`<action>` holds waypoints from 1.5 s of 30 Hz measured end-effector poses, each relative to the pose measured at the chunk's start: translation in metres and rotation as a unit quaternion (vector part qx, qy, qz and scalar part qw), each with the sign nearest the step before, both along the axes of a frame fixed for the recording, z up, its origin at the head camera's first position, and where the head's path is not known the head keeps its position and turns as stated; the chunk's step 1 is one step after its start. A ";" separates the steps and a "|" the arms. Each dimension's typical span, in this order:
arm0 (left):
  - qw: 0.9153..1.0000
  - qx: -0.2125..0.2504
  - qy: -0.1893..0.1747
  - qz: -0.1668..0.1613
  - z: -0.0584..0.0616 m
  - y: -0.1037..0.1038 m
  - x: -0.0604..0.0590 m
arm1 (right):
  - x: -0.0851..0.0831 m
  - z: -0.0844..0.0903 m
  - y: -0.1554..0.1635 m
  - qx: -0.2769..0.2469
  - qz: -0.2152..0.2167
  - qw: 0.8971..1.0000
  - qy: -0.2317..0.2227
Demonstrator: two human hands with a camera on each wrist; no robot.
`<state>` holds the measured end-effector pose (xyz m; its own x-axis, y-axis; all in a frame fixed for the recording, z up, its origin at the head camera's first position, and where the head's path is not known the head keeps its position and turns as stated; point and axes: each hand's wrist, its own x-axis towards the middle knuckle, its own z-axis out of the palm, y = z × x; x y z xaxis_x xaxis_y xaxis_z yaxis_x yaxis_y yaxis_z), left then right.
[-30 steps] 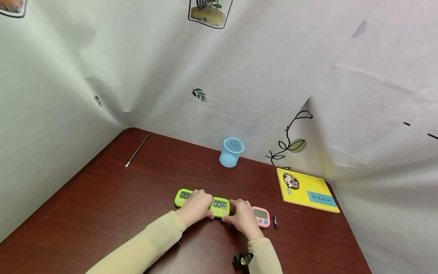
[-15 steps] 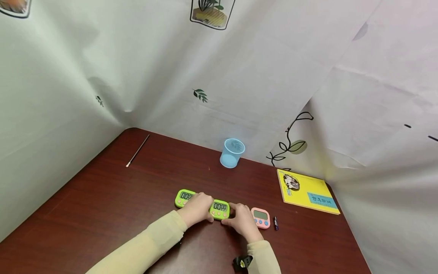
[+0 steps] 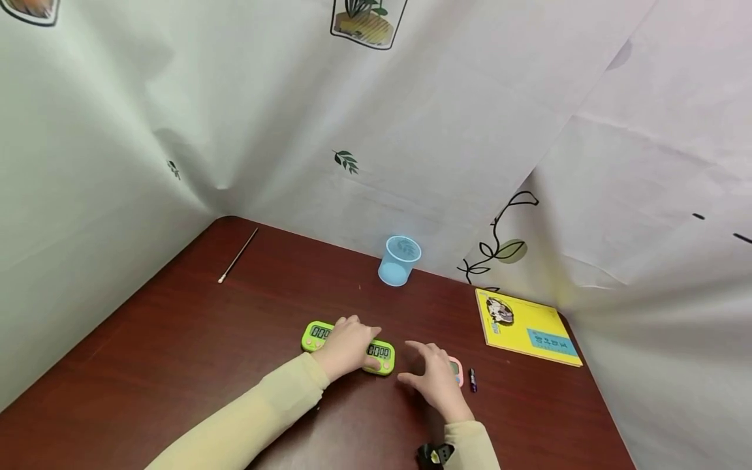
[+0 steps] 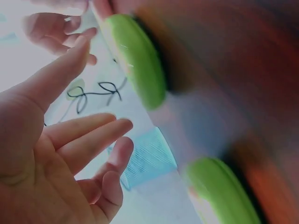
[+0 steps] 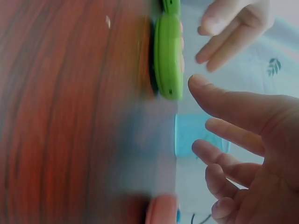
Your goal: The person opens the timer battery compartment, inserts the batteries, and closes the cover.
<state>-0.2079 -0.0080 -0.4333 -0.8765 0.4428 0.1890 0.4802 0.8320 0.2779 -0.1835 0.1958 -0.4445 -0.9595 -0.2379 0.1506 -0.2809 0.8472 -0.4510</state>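
Two light-green digital timers lie on the table, a left one (image 3: pixel 315 332) and a right one (image 3: pixel 384 353), both with digits on their screens. My left hand (image 3: pixel 346 347) hangs above and between them, partly covering both. The left wrist view shows its fingers spread and apart from the right green timer (image 4: pixel 138 60). My right hand (image 3: pixel 437 382) is off the table just right of that timer, thumb and fingers extended with nothing between them. It partly hides a pink timer (image 3: pixel 457 371), whose end (image 5: pixel 162 210) shows in the right wrist view.
A light-blue cup (image 3: pixel 395 269) stands at the back by the curtain. A thin stick with a pale tip (image 3: pixel 237 256) lies at the left rear. At the right are a yellow book (image 3: pixel 523 320) and a small dark cylinder (image 3: pixel 472 380).
Both hands have let go of the right green timer and risen. The right hand has moved right, covering more of the pink timer; the left hand's fingers have straightened.
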 end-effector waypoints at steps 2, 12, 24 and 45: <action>1.000 0.005 0.005 -0.003 0.002 0.006 0.000 | 0.000 0.001 0.005 0.006 -0.008 1.000 0.001; 1.000 0.001 0.001 -0.010 0.001 0.041 0.007 | 0.003 0.003 0.035 0.003 -0.051 0.999 -0.018; 0.999 -0.013 0.007 -0.043 -0.012 0.079 0.014 | 0.009 0.001 0.068 0.008 -0.100 0.995 -0.025; 0.994 0.039 -0.100 0.003 -0.010 0.120 -0.003 | 0.007 0.000 0.084 -0.033 -0.129 0.987 -0.090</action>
